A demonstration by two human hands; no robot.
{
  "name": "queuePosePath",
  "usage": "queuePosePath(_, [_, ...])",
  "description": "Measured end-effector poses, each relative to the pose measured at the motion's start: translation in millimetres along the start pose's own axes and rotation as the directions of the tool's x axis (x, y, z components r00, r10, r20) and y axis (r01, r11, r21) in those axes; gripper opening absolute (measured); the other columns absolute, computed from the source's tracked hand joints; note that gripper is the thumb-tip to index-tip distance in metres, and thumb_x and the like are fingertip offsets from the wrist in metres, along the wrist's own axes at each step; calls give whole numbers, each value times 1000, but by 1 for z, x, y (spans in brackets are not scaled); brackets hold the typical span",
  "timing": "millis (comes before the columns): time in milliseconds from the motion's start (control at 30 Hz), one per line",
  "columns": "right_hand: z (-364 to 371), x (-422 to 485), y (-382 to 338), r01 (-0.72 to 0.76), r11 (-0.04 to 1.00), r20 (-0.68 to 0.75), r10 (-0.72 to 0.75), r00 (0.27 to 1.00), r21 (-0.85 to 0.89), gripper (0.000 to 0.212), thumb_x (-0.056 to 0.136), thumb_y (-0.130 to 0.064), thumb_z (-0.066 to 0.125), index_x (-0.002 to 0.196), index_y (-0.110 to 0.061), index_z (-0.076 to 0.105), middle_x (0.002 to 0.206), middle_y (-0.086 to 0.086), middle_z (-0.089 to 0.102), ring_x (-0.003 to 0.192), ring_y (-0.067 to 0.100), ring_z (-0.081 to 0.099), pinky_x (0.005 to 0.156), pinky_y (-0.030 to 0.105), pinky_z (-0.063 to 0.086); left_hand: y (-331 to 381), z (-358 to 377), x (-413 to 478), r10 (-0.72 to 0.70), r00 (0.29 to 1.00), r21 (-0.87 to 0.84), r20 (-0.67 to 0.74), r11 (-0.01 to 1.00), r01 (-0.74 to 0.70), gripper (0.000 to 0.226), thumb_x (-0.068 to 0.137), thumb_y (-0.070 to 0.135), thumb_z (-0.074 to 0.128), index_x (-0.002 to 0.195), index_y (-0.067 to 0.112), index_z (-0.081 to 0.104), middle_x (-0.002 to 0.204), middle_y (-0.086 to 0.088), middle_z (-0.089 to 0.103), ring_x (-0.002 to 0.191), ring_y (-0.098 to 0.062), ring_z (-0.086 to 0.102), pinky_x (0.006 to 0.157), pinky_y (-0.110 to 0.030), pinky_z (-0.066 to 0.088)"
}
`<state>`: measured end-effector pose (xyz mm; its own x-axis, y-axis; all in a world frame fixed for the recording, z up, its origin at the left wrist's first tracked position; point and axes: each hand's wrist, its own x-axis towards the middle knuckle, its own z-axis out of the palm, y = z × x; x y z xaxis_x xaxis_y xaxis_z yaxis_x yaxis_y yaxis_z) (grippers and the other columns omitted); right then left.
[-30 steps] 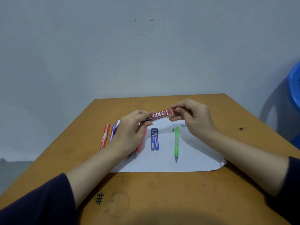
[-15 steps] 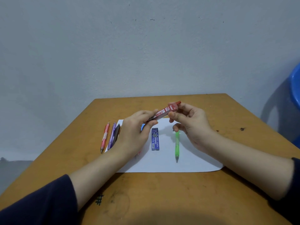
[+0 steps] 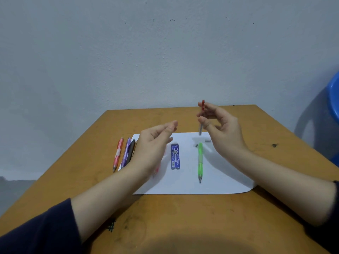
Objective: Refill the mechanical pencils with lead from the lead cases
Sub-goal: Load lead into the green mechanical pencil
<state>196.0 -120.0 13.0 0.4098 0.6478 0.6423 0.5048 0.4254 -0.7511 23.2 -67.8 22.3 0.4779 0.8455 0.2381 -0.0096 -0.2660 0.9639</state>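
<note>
- Head view, grip: the red lead case (image 3: 200, 129) is pinched between thumb and fingers of the right hand (image 3: 225, 132). It is held roughly upright with the red end up, and it is motion-blurred. Judged: it is tipped this way so that lead can be shaken out of the lower end.
- The left hand (image 3: 152, 143) is raised with fingers relaxed, and nothing is seen in it. The hands are well apart.
- Layout: the green pencil (image 3: 200, 160) is laid on the paper (image 3: 192, 186) with its tip toward the near edge of the table (image 3: 183, 217). Two small loose parts (image 3: 207, 140) are set beside its far end. These are judged to be its cap and eraser, pulled off to open the barrel.
- Position: the red lead case is held above the far edge of the paper, just over the green pencil's far end and clear of it.
- The blue lead case (image 3: 175, 156) is laid flat on the paper between the left hand and the green pencil, untouched.
- The pink pencil (image 3: 118, 154), purple pencil (image 3: 126, 153) and black pencil (image 3: 131, 150) are lined up at the paper's left edge, beyond the left hand. They are judged to be queued.
</note>
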Motion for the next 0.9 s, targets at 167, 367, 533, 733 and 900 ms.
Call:
queuePosePath(167, [-2, 2, 13, 392, 865, 180, -351, 919, -314, 40, 90, -1, 52, 127, -14, 58, 101, 5, 59, 98, 4, 58, 86, 15, 49, 5, 3, 0, -220, 963, -501, 153, 823, 267, 39, 99, 28, 40, 110, 0, 64, 114, -15, 68, 109, -24, 65, 96, -32, 49])
queuePosePath(367, [2, 3, 21, 539, 716, 306, -444, 842, -444, 47, 87, 8, 41, 129, -9, 56, 100, 17, 54, 98, 23, 53, 92, 16, 45, 8, -6, 0, -317, 880, -638, 354, 606, 475, 61, 97, 44, 34, 121, -7, 56, 120, -22, 64, 114, -32, 61, 102, -38, 44])
queuePosePath(533, [1, 5, 25, 597, 618, 372, -467, 802, -512, 64, 76, 16, 49, 132, -15, 54, 101, 11, 58, 91, 30, 55, 67, 49, 52, 10, -8, 0, -306, 861, -708, 406, 491, 508, 69, 95, 48, 34, 124, -12, 53, 123, -26, 61, 116, -37, 59, 105, -39, 41])
queuePosePath(733, [-4, 5, 18, 600, 656, 352, -485, 800, -458, 52, 84, 5, 56, 128, -19, 48, 104, -1, 63, 100, 20, 57, 77, 47, 51, 11, -9, -1, -331, 849, -747, 412, 411, 523, 70, 94, 47, 37, 123, -15, 52, 121, -29, 60, 114, -42, 59, 104, -41, 42])
queuePosePath(900, [-5, 5, 15, 660, 572, 352, -564, 747, -487, 43, 88, 1, 59, 123, -22, 48, 99, 0, 66, 98, 21, 61, 74, 43, 49, 9, -10, 1, -364, 832, -712, 418, 437, 549, 70, 94, 48, 36, 123, -13, 54, 120, -26, 62, 114, -40, 59, 104, -38, 42])
